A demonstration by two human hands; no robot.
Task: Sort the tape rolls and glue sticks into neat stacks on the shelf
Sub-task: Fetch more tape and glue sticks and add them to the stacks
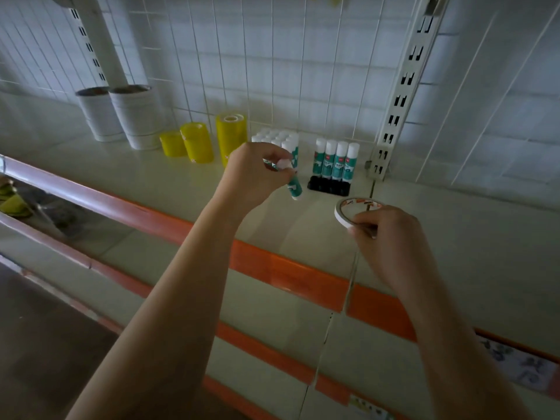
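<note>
Pinched by its white cap in the left hand (257, 165), a teal-and-white glue stick (293, 185) is held tilted above the cream metal shelf (454, 237), just in front of a far cluster of upright white-capped glue sticks (280, 139). A thin white ring-shaped tape roll (353, 211) is gripped at its near edge by the curled fingers of the right hand (391, 237). Four upright glue sticks (335, 160) are seated in a black plastic holder (330, 186) between the hands. Three yellow tape stacks (201, 142) and two white tape stacks (121, 113) are ranged to the far left.
</note>
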